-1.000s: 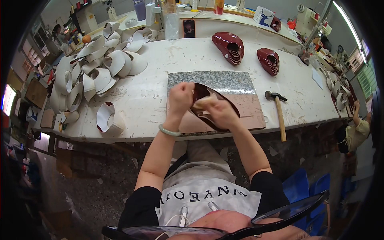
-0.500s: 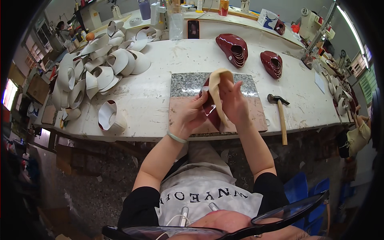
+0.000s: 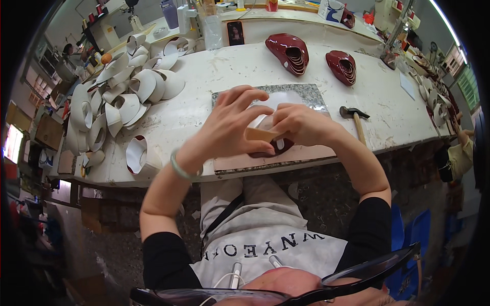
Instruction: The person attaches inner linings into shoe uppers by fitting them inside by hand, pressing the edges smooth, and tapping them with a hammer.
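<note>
Currently, both hands work over the slab (image 3: 310, 93), a grey speckled block with a pinkish lower part near the front of the table (image 3: 388, 122). Clock positions are read from the slab centre, with 12 o'clock pointing away from the person.

The glossy dark red piece (image 3: 286, 146) is at the centre, between the hands, its tan lining (image 3: 259, 133) partly exposed. The right hand (image 3: 302, 124) enters from 3 o'clock, its fingers curled closed on the piece's edge. The left hand (image 3: 232, 122) curves around the 9 o'clock side in a wide C, thumb at the lining; whether it grips cannot be told.

Caution: uneven pull between the hands may crease the lining or let the piece slip. A fingernail dragged across the red surface may mark it. The hammer (image 3: 356, 113) lies just before 3 o'clock, its handle beside the right forearm; a sideways elbow movement could knock it. Likewise, a left forearm swing may push the curled white part (image 3: 138, 155), between 8 and 9 o'clock, off the front edge.

Visibility limits: the fingers cover most of the piece, so its outline and the right fingertips are hidden. The pale patch at 12 o'clock on the slab is blurred; reflection or object cannot be determined. The forearm masks the hammer handle's end.
</note>
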Tool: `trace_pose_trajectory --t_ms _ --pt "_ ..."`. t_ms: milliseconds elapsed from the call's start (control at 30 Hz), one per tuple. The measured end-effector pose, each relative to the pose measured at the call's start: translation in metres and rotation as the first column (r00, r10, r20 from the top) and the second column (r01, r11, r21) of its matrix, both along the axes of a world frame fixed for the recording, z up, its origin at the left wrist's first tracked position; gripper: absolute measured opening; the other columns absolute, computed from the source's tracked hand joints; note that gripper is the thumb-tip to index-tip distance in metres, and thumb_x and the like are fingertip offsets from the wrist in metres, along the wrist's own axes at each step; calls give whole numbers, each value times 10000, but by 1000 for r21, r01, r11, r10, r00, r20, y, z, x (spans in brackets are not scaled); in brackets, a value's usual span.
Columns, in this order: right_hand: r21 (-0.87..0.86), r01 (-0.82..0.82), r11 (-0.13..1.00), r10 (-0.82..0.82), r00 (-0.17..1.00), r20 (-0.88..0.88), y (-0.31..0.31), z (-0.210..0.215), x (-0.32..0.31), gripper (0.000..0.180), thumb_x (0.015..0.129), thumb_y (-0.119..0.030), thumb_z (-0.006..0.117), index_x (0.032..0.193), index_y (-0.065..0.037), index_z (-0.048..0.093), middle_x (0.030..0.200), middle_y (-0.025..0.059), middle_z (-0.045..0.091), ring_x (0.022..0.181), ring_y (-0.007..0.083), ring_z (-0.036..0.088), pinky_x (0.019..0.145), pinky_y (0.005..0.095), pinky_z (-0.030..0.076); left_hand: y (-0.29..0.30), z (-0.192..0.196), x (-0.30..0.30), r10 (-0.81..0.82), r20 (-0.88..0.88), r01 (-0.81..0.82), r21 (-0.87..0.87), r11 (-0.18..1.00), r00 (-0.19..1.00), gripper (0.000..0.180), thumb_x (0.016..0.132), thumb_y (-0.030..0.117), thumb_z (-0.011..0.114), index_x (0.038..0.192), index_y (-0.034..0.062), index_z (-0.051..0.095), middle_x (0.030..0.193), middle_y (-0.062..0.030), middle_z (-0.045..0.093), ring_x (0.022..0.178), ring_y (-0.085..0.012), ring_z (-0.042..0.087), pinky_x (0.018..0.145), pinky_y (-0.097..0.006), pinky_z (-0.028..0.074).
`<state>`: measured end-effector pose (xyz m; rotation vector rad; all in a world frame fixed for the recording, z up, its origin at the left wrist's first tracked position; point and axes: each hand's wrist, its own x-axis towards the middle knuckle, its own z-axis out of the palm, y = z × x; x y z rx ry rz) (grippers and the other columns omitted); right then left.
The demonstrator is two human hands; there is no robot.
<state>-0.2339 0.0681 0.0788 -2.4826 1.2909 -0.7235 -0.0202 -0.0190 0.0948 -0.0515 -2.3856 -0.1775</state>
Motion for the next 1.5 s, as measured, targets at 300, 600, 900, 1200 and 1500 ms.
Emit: trace_pose_trajectory --t_ms 300,600,900,1200,1500 --pt "-531 93 842 -290 908 -302 5 -66 -6 67 706 -101 589 768 -75 594 824 64 542 870 221 549 783 342 448 -32 -48 -26 109 388 9 -292 956 915 132 752 158 656 687 86 567 683 -58 597 730 -233 609 769 -345 435" --pt "327 445 834 -446 892 -77 -7 -82 -4 274 792 -313 723 899 -65 673 851 143 671 842 329 633 746 422 489 -39 -73 -33 84 803 -353 163 921 590 247 803 265 656 851 24 675 813 -183 668 816 -336 653 734 -427 507" --pt "375 419 827 -353 906 -233 -29 -74 -5 362 738 -383 755 819 -34 703 706 164 650 700 324 634 658 412 483 -44 -70 -42 11 862 -430 242 870 507 300 748 292 668 816 2 697 756 -190 666 740 -345 653 691 -418 514" --pt "87 395 915 -314 829 -463 -24 -78 11 230 774 -274 714 859 -68 657 918 86 650 893 254 603 746 387 426 -29 -71 -43 213 828 -350 -21 937 519 293 768 318 689 768 25 680 722 -159 658 706 -336 645 653 -420 511" --pt "-139 -76 987 27 946 -322 -21 -99 -9 323 755 -150 625 1059 -240 688 1035 -57 557 1044 153 491 859 441 324 -49 -74 -34 39 862 -274 117 955 505 165 785 215 623 778 52 650 721 -149 649 686 -340 633 651 -456 507"
